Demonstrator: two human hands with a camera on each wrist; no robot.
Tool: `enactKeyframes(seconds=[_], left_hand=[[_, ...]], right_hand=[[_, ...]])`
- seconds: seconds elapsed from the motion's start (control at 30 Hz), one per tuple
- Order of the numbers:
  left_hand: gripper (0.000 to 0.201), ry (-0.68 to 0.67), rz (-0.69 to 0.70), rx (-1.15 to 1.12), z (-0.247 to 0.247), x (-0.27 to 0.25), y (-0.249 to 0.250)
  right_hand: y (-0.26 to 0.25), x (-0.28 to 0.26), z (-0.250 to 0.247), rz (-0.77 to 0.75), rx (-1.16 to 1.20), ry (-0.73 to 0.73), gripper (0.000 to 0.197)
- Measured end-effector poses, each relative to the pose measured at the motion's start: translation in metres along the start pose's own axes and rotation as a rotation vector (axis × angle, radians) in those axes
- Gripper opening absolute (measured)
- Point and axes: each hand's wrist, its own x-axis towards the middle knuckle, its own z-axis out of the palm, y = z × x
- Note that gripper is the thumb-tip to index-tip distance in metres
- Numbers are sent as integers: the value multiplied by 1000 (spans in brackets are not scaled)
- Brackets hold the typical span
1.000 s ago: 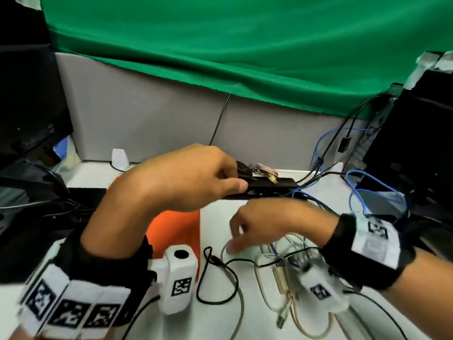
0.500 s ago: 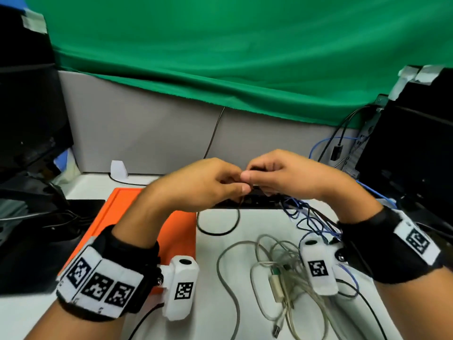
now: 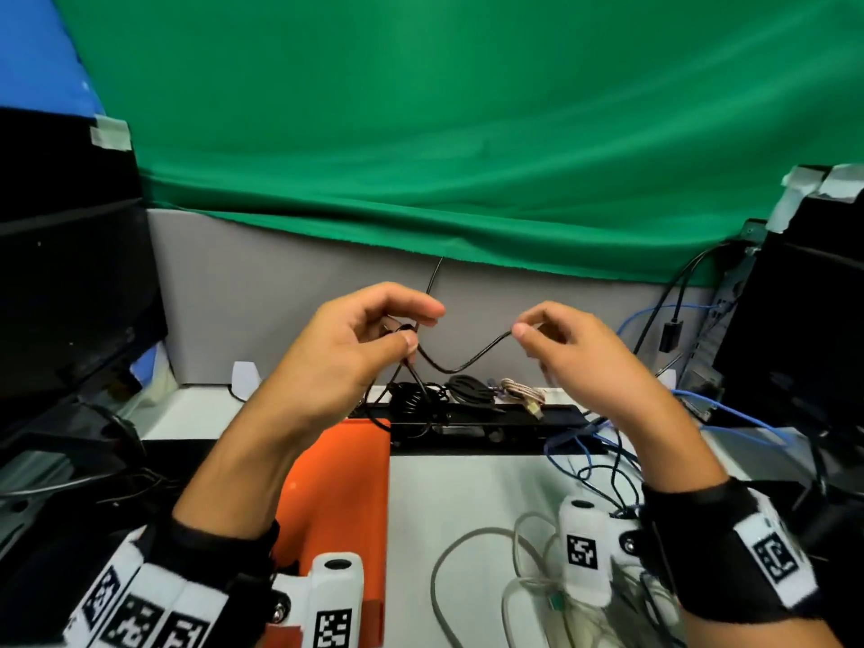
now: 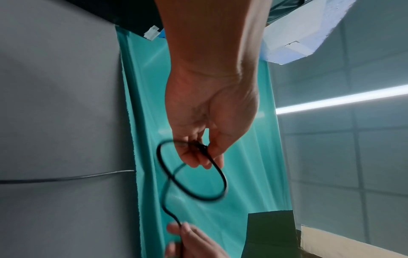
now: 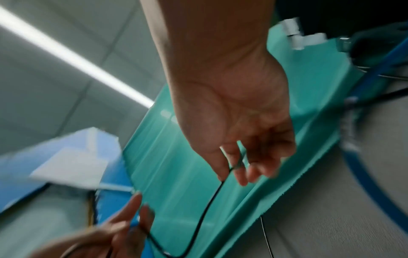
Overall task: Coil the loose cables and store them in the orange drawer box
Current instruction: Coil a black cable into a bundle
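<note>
A thin black cable (image 3: 460,362) sags between my two raised hands above the desk. My left hand (image 3: 402,329) pinches one end and holds a small loop of the black cable (image 4: 194,174). My right hand (image 3: 523,330) pinches the cable further along, between thumb and forefinger (image 5: 225,172). Below my left forearm lies the orange drawer box (image 3: 341,488). Behind it, its black drawer (image 3: 486,416) is open and holds coiled cables (image 3: 467,390).
Loose grey-white cables (image 3: 514,577) lie on the white desk at front right. Blue cables (image 3: 603,460) tangle at right near black equipment (image 3: 795,348). A dark monitor (image 3: 70,297) stands at left. A green cloth (image 3: 444,156) hangs behind.
Both hands rose from the desk and drawer. They met at the black cable, then drew apart, and a length of it now hangs between them.
</note>
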Motion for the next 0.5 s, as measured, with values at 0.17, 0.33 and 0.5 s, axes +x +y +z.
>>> enactKeyframes(seconds=[0.17, 0.33, 0.5], left_hand=[[37, 61, 37, -193, 20, 4, -7], [32, 299, 10, -464, 36, 10, -11], [35, 295, -99, -312, 33, 7, -5]], right_hand=[[-26, -12, 32, -217, 260, -119, 32], [-41, -23, 53, -219, 375, -262, 32], [-36, -19, 36, -195, 371, -168, 26]])
